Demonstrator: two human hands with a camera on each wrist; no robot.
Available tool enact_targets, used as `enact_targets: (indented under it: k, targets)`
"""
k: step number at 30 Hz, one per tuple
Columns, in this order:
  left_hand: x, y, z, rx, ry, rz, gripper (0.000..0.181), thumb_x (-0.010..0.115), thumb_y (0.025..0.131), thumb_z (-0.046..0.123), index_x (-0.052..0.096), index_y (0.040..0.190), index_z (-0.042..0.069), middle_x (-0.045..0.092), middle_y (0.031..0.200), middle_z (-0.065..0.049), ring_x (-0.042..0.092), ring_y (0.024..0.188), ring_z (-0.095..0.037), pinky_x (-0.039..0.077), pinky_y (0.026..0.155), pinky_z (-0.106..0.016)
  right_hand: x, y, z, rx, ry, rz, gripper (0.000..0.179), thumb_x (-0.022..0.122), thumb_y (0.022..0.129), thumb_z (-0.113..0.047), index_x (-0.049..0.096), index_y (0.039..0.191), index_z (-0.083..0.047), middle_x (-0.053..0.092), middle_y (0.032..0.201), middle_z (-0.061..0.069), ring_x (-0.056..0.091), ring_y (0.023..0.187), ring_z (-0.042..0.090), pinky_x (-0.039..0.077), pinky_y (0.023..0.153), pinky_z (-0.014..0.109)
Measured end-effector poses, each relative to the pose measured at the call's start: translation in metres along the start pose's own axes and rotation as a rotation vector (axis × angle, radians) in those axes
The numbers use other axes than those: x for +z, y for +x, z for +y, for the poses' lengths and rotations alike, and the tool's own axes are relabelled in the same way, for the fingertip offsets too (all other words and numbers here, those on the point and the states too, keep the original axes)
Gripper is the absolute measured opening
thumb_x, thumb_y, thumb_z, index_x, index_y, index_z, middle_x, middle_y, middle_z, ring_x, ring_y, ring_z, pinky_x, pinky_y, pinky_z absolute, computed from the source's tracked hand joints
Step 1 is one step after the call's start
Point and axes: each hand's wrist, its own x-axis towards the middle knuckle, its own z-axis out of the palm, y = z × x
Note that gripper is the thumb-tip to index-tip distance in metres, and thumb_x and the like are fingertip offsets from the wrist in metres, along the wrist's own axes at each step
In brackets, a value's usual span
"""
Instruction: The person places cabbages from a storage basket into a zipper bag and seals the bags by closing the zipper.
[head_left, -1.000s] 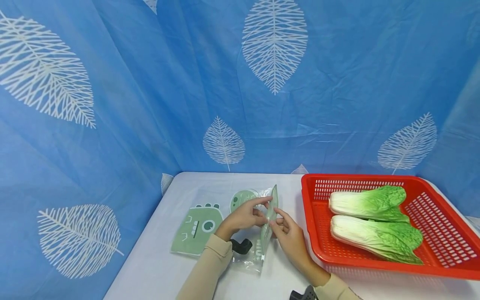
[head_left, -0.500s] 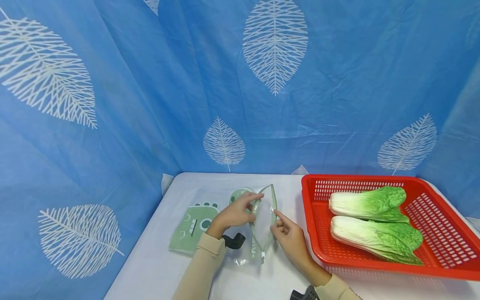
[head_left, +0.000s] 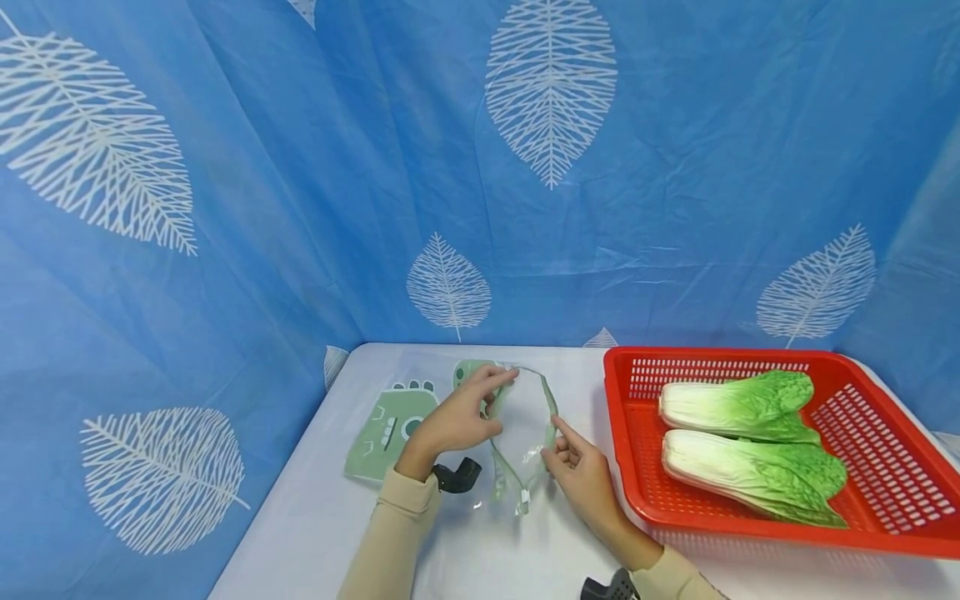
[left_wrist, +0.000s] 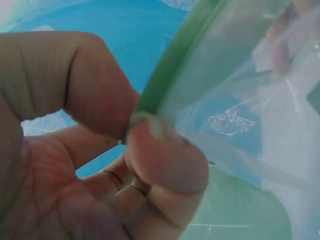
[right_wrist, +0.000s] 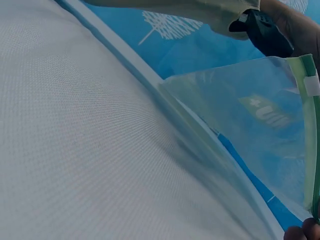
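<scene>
Both hands hold a clear plastic zip bag (right_wrist: 220, 100) by its green-edged mouth. The left hand (head_left: 457, 419) pinches the far-left side of the rim between thumb and index finger, plain in the left wrist view. On the opposite side, the right hand (head_left: 579, 475) pinches the rim between thumb and fingers. The mouth gapes wide as a rounded loop. A white zip slider (head_left: 524, 497) sits at the loop's near end. Clear plastic with a green cartoon monster print (head_left: 386, 433) spreads out left of the left hand.
To the right stands a red perforated basket (head_left: 626, 467) with two napa cabbages (head_left: 735, 407) lying side by side in it. The white table (head_left: 300, 533) ends at a blue curtain (head_left: 360, 208) with white leaf prints. Black wrist devices (head_left: 459, 477) are worn on both arms.
The bag's mouth, nearly flat a second ago, has opened into a wide loop. The left hand has moved left with its side of the rim; the right hand has stayed in place.
</scene>
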Motion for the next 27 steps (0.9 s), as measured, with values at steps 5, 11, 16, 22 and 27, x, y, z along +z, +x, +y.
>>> enact_targets:
  k: [5,11,16,22,27]
  targets:
    - [-0.007,-0.003,0.005,0.027,-0.023,0.008,0.078,0.058,0.085,-0.006,0.039,0.159,0.011,0.045,0.134,-0.003,0.045,0.087,-0.022,0.043,0.067,-0.030,0.000,0.000,-0.003,-0.039,0.005,0.004,0.053,0.071,0.090,0.006,0.058,0.142,0.004,0.060,0.086,0.011,0.056,0.067,0.010,0.046,0.056,0.017]
    - [-0.017,-0.010,-0.008,0.050,-0.128,0.017,0.079,0.055,0.086,-0.008,0.038,0.160,0.013,0.040,0.151,-0.003,0.043,0.093,-0.024,0.044,0.063,-0.031,0.000,0.001,0.004,-0.054,0.043,-0.010,0.053,0.071,0.091,0.004,0.059,0.142,0.000,0.059,0.088,0.011,0.057,0.069,0.010,0.048,0.058,0.017]
    - [-0.022,-0.011,-0.026,0.059,-0.230,-0.020,0.082,0.053,0.084,-0.010,0.037,0.160,0.017,0.037,0.156,-0.004,0.045,0.098,-0.029,0.044,0.060,-0.031,0.000,0.000,0.006,-0.041,0.056,-0.030,0.054,0.072,0.091,0.003,0.059,0.143,-0.002,0.059,0.088,0.012,0.058,0.070,0.011,0.048,0.059,0.016]
    - [-0.026,-0.014,-0.038,0.086,-0.334,-0.051,0.082,0.053,0.085,-0.011,0.041,0.159,0.022,0.036,0.158,-0.002,0.047,0.108,-0.032,0.045,0.061,-0.031,-0.001,0.001,0.007,-0.040,0.062,-0.045,0.055,0.072,0.092,0.002,0.057,0.145,-0.002,0.059,0.088,0.012,0.058,0.070,0.011,0.051,0.062,0.017]
    - [-0.029,-0.015,-0.040,0.132,-0.371,-0.062,0.080,0.053,0.085,-0.010,0.040,0.159,0.016,0.034,0.160,-0.006,0.046,0.110,-0.034,0.046,0.062,-0.038,-0.001,0.001,0.007,-0.043,0.069,-0.059,0.055,0.071,0.093,0.001,0.056,0.146,-0.001,0.059,0.089,0.013,0.058,0.070,0.012,0.051,0.062,0.017]
